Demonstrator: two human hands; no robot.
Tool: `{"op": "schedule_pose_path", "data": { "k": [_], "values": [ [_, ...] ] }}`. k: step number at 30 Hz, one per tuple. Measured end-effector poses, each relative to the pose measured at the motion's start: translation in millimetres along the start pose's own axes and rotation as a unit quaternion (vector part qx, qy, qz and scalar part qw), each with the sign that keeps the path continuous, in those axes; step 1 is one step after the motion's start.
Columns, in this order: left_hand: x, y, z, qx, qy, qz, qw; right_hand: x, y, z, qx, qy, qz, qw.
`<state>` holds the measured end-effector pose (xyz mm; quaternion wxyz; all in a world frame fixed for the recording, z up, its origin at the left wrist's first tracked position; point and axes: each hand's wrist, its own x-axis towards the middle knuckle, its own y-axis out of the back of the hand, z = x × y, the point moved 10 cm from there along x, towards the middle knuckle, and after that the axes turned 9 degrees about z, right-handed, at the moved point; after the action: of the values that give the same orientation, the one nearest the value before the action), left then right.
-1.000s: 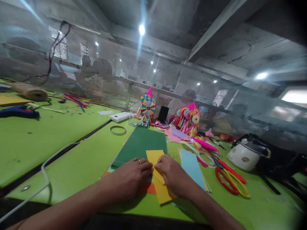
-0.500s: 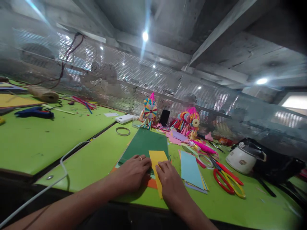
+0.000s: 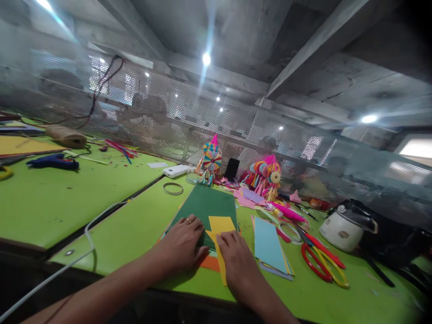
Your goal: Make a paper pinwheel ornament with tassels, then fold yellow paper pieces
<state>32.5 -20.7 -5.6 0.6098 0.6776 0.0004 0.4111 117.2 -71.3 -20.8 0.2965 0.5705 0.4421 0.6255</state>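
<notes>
A yellow piece of paper (image 3: 221,223) lies over a dark green sheet (image 3: 209,200), and a yellow corner sticks out at its left side. My right hand (image 3: 236,256) has its fingers closed together on the yellow paper, holding it down along the right side; its thumb is hidden. Resting on the lower left of the green sheet is my left hand (image 3: 184,240), fingers extended and thumb apart, just left of the yellow corner. Orange paper (image 3: 209,263) shows from beneath the green sheet at the front edge.
Right of my hands are a stack of light blue paper (image 3: 269,243) and red-and-yellow-handled scissors (image 3: 324,261). Behind stand colourful paper ornaments (image 3: 212,159), a phone (image 3: 231,169) and pink paper scraps (image 3: 248,198). A white cable (image 3: 90,236) crosses the left; a glue gun (image 3: 54,162) lies beyond.
My left hand has slid slightly left, off the yellow paper's edge, and its thumb has spread. A yellow corner now shows at the left. My right hand stays on the paper.
</notes>
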Motion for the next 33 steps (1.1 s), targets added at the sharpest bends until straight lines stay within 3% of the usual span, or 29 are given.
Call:
{"op": "schedule_pose_path", "data": {
  "k": [3, 10, 17, 26, 33],
  "values": [
    [1.6, 3.8, -8.2, 0.007, 0.025, 0.014, 1.000, 2.4, -0.6, -2.1, -0.022, 0.011, -0.005, 1.000],
    [4.5, -1.9, 17.9, -0.056, -0.081, -0.020, 0.995, 8.9, -2.4, -5.6, -0.074, 0.020, -0.012, 0.997],
    [4.2, -1.8, 19.2, -0.044, -0.070, -0.021, 0.996, 11.5, -2.3, -6.4, -0.085, 0.027, -0.011, 0.996],
    [4.6, -3.4, 18.3, -0.019, -0.050, -0.015, 0.998, 0.2, 0.8, 9.8, -0.021, -0.049, 0.017, 0.998],
    [3.5, -1.3, 15.1, -0.016, -0.033, 0.001, 0.999, -4.2, 6.9, 21.6, -0.066, -0.104, 0.022, 0.992]
  ]
}}
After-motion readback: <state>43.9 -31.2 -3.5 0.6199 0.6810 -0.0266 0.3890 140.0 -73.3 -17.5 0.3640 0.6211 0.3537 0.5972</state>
